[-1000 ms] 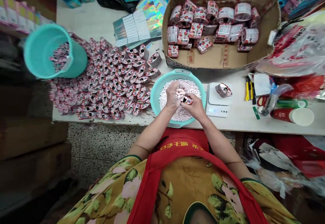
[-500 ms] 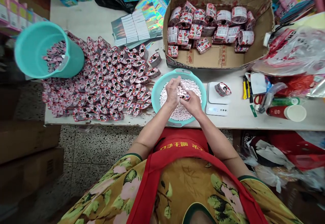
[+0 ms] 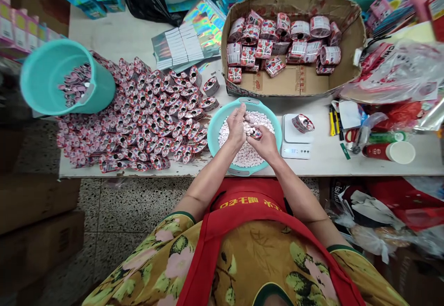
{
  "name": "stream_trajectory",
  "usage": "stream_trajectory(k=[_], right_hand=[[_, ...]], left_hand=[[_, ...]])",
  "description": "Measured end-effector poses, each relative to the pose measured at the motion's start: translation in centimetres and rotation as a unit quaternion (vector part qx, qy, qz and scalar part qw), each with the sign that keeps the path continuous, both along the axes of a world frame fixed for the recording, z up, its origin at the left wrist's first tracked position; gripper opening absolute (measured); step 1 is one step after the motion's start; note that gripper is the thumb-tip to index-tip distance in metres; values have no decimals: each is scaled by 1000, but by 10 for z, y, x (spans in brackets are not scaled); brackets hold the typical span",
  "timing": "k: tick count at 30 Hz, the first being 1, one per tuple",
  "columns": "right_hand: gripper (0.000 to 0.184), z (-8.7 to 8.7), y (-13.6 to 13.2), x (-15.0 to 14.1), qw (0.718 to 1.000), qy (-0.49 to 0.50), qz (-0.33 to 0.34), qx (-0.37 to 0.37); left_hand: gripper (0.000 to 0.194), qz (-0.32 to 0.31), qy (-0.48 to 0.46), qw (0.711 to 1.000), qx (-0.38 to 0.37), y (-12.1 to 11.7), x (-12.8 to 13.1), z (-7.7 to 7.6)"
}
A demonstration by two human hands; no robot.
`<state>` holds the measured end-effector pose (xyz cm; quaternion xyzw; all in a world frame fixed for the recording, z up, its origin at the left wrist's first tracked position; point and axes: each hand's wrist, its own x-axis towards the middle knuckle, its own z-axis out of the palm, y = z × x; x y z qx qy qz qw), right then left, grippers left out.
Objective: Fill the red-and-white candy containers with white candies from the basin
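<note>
My left hand (image 3: 237, 125) is cupped over a light teal bowl (image 3: 217, 117), with a handful of pale pink candies (image 3: 248, 128) in its curled fingers. Close against it, my right hand (image 3: 265, 143) grips a small printed container (image 3: 257, 133); its open end faces the candies, and my fingers cover most of it. Loose candies of the same kind (image 3: 248, 155) fill the bowl beneath both hands. To the right of the bowl, a similar red-printed container (image 3: 303, 123) rests on a white digital scale (image 3: 292, 135).
Many open printed containers (image 3: 152, 112) crowd the table's left side. A teal bucket (image 3: 104, 91) holding small pieces lies tilted there. Behind the bowl stands a cardboard box (image 3: 314, 84) with packed containers. Cutter knives (image 3: 335, 121), a paper cup (image 3: 400, 152) and plastic bags (image 3: 398, 75) lie right.
The camera view has shifted slightly. Both hands stay together over the bowl in almost the same pose, with the candies and the container still in them.
</note>
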<state>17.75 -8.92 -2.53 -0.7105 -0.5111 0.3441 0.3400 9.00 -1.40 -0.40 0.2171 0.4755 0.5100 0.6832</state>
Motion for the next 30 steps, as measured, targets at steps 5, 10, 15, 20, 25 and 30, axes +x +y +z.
stream_trajectory(k=[5, 10, 15, 20, 25, 30], right_hand=[[41, 3, -3, 1, 1000, -4, -5, 1], [40, 7, -5, 3, 1000, -1, -18, 6], [40, 4, -7, 2, 998, 41, -32, 33], [43, -10, -9, 6, 985, 161, -55, 32], [53, -16, -18, 23, 960, 274, -56, 33], [51, -11, -48, 61, 953, 297, -59, 5]], left_hand=[[49, -14, -9, 1000, 17, -2, 2, 3], [50, -44, -6, 999, 20, -4, 3, 6], [50, -78, -33, 996, 15, -5, 7, 8], [47, -136, -73, 988, -25, 5, 1, 15], [42, -69, -18, 996, -54, 24, -28, 0], [41, -180, 146, 966, -117, 13, -15, -40]])
